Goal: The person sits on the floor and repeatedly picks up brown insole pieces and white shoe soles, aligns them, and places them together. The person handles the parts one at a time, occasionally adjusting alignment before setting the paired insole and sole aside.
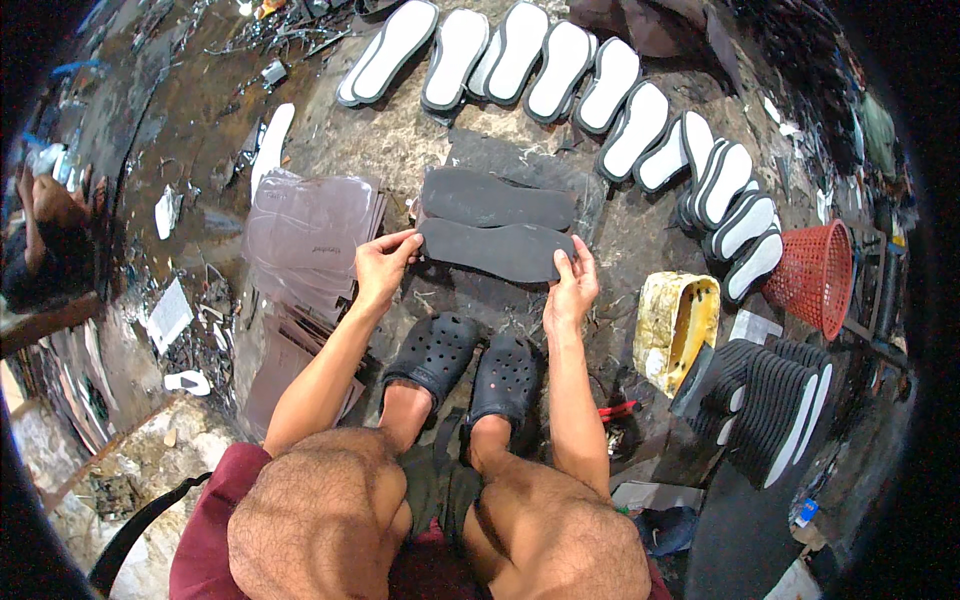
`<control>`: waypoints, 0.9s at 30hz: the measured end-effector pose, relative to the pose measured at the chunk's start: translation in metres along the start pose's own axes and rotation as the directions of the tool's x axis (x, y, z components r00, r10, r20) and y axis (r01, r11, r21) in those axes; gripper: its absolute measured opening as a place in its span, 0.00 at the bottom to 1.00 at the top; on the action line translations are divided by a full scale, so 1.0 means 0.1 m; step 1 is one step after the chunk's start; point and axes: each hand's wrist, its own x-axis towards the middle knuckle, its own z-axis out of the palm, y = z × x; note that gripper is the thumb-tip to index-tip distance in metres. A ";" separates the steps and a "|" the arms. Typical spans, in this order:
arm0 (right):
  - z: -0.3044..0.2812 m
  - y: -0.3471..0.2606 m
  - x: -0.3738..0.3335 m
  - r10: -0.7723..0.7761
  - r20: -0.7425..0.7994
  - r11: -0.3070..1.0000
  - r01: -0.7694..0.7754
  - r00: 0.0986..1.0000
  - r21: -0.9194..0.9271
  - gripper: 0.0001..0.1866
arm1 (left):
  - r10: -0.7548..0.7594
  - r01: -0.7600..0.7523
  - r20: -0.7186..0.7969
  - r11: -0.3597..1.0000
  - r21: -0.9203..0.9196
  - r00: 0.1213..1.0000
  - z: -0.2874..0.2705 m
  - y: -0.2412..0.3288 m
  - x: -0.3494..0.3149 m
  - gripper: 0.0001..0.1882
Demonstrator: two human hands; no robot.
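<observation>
Single head view, looking steeply down past knees at floor [400, 150], close range, fisheye-bent edges.

Matt dark foam insole [497, 250], glossy clear plastic sheets [310, 235], rough stained stone floor [400, 140], red plastic basket [815, 275].

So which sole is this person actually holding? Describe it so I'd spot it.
Start at the two black clogs on the person's feet. Just beyond their toes lie two dark soles; the nearer sole is pinched at its ends by the left hand and right hand. The farther sole lies untouched.

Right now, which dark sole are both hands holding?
The nearer dark sole, gripped by the left hand and right hand; the other lies untouched behind it.
</observation>
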 end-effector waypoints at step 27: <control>-0.10 -0.06 0.04 -0.239 0.057 0.799 0.230 0.969 -0.555 0.20 | 0.592 -0.882 0.690 0.079 0.465 0.417 0.19 -0.04 0.12 0.31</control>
